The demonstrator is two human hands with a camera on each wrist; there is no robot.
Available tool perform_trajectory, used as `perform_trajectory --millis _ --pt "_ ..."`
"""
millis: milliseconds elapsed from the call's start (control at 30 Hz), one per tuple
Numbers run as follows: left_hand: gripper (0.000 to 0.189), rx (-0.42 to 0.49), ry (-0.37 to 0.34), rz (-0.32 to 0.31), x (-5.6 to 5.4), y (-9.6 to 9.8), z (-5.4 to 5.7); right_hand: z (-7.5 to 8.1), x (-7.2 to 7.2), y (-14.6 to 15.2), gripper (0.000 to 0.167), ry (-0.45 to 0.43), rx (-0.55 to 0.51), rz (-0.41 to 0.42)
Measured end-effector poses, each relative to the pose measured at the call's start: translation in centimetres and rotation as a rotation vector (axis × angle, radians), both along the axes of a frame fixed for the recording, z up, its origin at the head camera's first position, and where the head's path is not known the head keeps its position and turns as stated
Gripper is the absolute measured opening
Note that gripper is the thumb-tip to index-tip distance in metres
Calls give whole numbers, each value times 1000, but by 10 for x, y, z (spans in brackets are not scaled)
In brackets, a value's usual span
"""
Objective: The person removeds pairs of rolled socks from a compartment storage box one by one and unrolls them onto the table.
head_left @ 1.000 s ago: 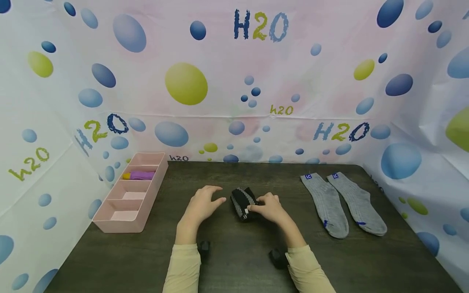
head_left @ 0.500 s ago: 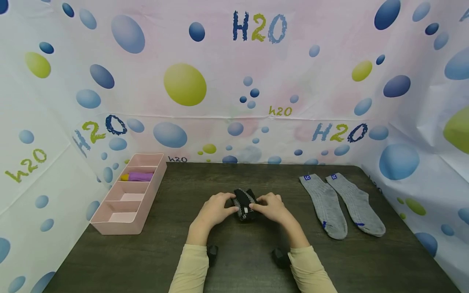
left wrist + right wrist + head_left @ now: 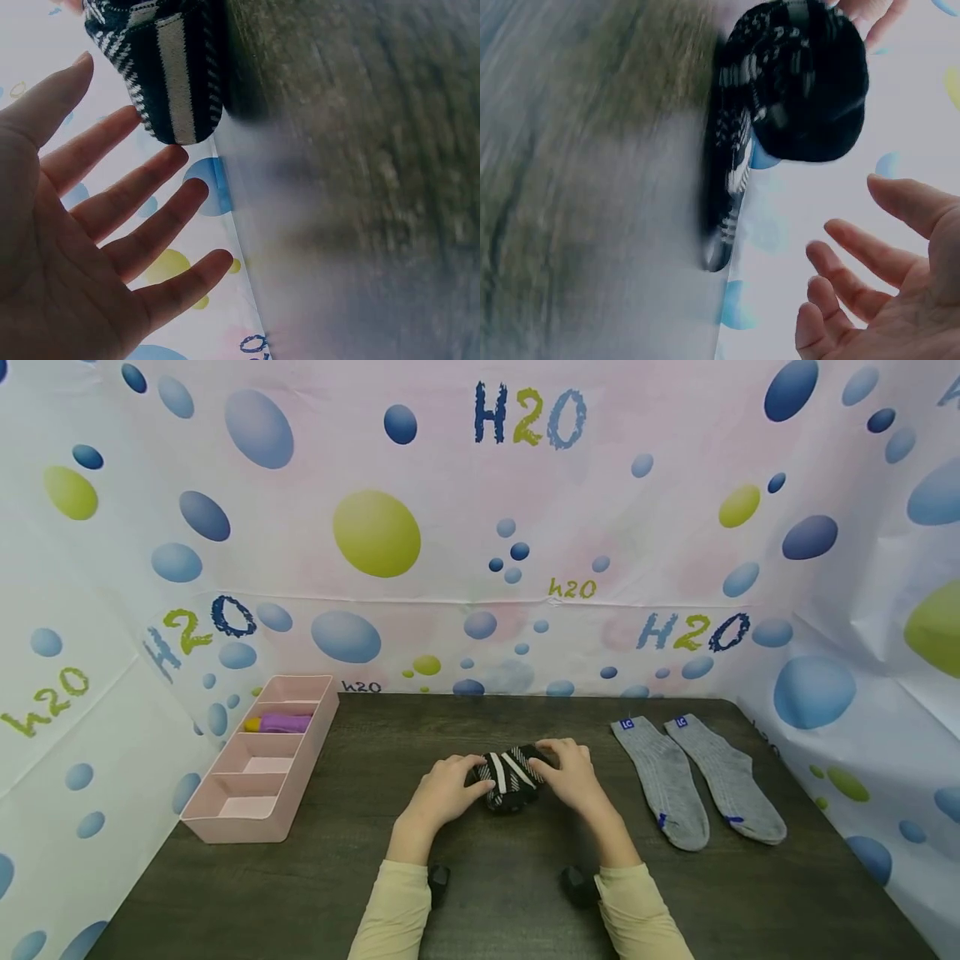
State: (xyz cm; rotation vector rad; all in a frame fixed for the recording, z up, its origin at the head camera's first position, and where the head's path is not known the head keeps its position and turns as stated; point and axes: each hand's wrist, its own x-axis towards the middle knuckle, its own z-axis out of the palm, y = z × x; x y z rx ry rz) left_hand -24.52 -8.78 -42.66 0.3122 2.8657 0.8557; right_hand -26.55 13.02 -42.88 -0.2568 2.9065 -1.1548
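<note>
A bundled pair of black-and-white patterned socks (image 3: 508,777) lies mid-table in the head view, white stripes uppermost. My left hand (image 3: 444,792) is at its left end. In the left wrist view that hand (image 3: 97,217) has its fingers spread, fingertips right at the bundle's rounded end and thumb apart from it. On the other side is my right hand (image 3: 573,777), thumb and fingers apart. The right wrist view shows a gap between this hand (image 3: 889,274) and the bundle's dark folded end (image 3: 810,90); a striped flap hangs out along the table.
Two grey socks (image 3: 666,785) (image 3: 726,777) lie flat side by side at the right. A pink divided box (image 3: 300,760) stands at the left, with a purple-and-yellow item (image 3: 281,723) in one compartment. Printed sheeting (image 3: 450,510) rises behind the table (image 3: 495,893).
My left hand has moved right, up to the bundle. The right hand has shifted slightly up and right, its fingers spreading off it. The bundle looks wider, and white stripes now show on top.
</note>
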Motion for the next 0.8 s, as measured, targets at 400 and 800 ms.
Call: perform_trajectory --millis 400,800 --pt "63 -70 69 26 2 12 -1 -9 3 9 33 -160 241 279" --pt "50 -83 74 -77 7 20 1 -1 13 8 36 -134 465 343"
